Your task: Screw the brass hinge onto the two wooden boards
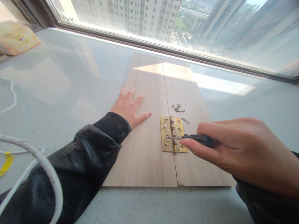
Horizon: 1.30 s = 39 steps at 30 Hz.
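Observation:
Two pale wooden boards lie side by side, a left board and a right board. Across their seam rests a worn brass hinge, opened flat. My right hand grips a screwdriver by its black handle. Its tip meets a hole or screw in the hinge's left leaf; which of these I cannot tell. Above it, a screw head shows in the same leaf. My left hand lies flat with fingers spread on the left board. Several loose screws lie on the right board above the hinge.
The boards sit on a speckled pale countertop below a window. A white cable loops over the left sleeve, with a yellow tag at the left edge. A yellowish package stands in the far left corner.

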Each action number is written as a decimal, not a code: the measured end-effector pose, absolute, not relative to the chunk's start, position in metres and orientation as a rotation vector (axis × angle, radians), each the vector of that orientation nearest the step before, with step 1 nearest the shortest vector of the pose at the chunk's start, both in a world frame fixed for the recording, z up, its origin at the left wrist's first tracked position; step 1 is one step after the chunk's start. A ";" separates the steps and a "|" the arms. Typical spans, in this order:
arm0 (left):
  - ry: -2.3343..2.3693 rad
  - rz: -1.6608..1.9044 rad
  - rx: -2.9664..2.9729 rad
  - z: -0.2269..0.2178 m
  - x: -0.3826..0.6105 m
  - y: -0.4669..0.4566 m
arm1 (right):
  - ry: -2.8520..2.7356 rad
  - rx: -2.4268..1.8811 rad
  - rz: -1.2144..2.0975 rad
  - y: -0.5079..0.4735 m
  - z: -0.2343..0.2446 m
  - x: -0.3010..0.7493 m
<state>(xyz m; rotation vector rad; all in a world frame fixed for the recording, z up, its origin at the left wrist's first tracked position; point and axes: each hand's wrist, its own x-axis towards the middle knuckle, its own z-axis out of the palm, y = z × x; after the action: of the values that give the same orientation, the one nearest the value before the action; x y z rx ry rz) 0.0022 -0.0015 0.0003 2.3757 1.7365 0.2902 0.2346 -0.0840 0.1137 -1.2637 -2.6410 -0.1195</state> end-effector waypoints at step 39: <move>1.735 0.280 2.372 0.001 0.003 -0.001 | -2.523 -1.201 0.125 -0.085 0.107 0.230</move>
<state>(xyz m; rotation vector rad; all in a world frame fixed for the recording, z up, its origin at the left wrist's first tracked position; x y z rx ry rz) 0.0033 -0.0014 0.0011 2.3725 1.7349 0.2799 0.2299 -0.0851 0.1070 -1.2008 -2.5233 0.1254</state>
